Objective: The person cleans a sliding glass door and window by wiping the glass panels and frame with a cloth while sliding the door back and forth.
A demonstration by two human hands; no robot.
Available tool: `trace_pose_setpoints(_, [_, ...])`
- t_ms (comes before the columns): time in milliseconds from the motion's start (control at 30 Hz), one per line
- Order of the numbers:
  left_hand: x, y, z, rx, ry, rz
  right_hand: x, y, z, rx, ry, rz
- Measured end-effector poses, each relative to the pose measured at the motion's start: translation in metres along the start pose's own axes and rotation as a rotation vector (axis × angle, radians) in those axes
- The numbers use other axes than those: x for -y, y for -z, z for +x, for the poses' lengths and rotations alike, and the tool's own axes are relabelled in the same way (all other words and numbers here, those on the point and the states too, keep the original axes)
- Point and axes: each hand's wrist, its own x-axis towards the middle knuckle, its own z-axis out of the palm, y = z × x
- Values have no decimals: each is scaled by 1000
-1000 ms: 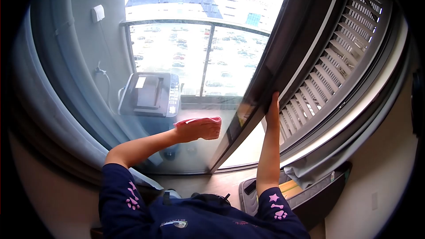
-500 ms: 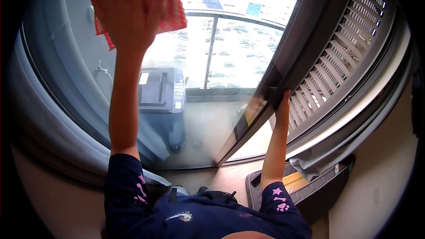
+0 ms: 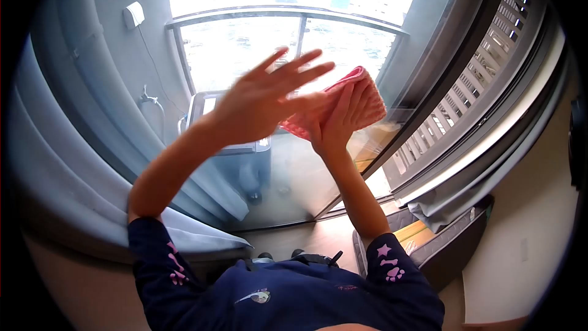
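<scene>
A pink and red checked cloth (image 3: pixel 367 103), folded into a pad, is in front of the glass door (image 3: pixel 306 178). My right hand (image 3: pixel 338 124) has hold of it from below, its fingers lying up along the cloth. To the left, my left hand (image 3: pixel 260 101) is raised with its fingers spread and slightly blurred. Its thumb reaches over the cloth's left side; whether it touches I cannot tell. Through the glass, a dark bin-like appliance (image 3: pixel 254 168) is partly hidden behind my left hand and forearm.
Grey curtains (image 3: pixel 79 141) hang along the left. A dark door frame (image 3: pixel 444 83) and a louvred panel (image 3: pixel 471 76) rise on the right. Below them stands a dark quilted box (image 3: pixel 450 260). Beyond the glass are a balcony railing (image 3: pixel 282 11) and a wall outlet box (image 3: pixel 133 15).
The cloth went from my left hand to my right and came lower and rightward. My right hand left the door frame. My left hand came down and spread its fingers.
</scene>
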Motion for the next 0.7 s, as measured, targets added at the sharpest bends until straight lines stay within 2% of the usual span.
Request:
trace_pose_setpoints(33, [21, 30, -14, -89, -44, 279, -2, 0, 4, -2, 43, -151])
trace_pose_setpoints(67, [45, 65, -23, -263, -73, 493, -7, 1, 7, 12, 36, -110])
trace_pose_setpoints(100, [69, 115, -36, -344, -65, 633, -17, 2, 18, -13, 86, -167])
trace_pose_setpoints(133, [96, 169, -42, -427, -132, 719, -27, 4, 34, -78, 216, -369])
trace_pose_setpoints(167, [123, 222, -46, -510, -196, 803, -40, 5, 54, -160, 204, -323])
trace_pose_setpoints(200, [134, 245, -54, -587, -140, 867, -51, 17, 83, -204, 263, -428])
trace_pose_setpoints(233, [145, 267, -62, -661, -77, 927, -50, 30, 113, -241, 227, -475])
trace_pose_setpoints(267, [156, 290, -71, -732, -9, 982, -60, 41, 146, -303, 247, -388])
trace_pose_setpoints(300, [164, 294, -77, -725, -43, 995, -75, 50, 184, -396, 279, -354])
trace_pose_setpoints(333, [172, 298, -84, -719, -77, 1009, -47, 59, 205, -373, 23, -206])
trace_pose_setpoints(367, [187, 306, -94, -688, 11, 1001, -21, 65, 225, -348, -229, -55])
trace_pose_setpoints(400, [186, 302, -92, -707, 243, 709, -22, 75, 248, -279, -274, -74])
trace_pose_setpoints(433, [192, 306, -97, -688, 198, 769, -31, 80, 268, -212, -316, -95])
trace_pose_setpoints(533, [200, 306, -105, -666, 75, 895, -34, 69, 292, -277, -162, -166])
trace_pose_setpoints(567, [195, 302, -104, -683, 41, 910, -26, 45, 291, -507, 20, -287])
trace_pose_setpoints(633, [191, 298, -106, -670, 86, 937, 35, 23, 265, -489, 158, -335])
trace_pose_setpoints(667, [190, 297, -108, -656, 118, 942, 45, -1, 253, -564, 387, -402])
trace_pose_setpoints(700, [186, 300, -108, -630, 165, 925, 80, -12, 226, -489, 512, -389])
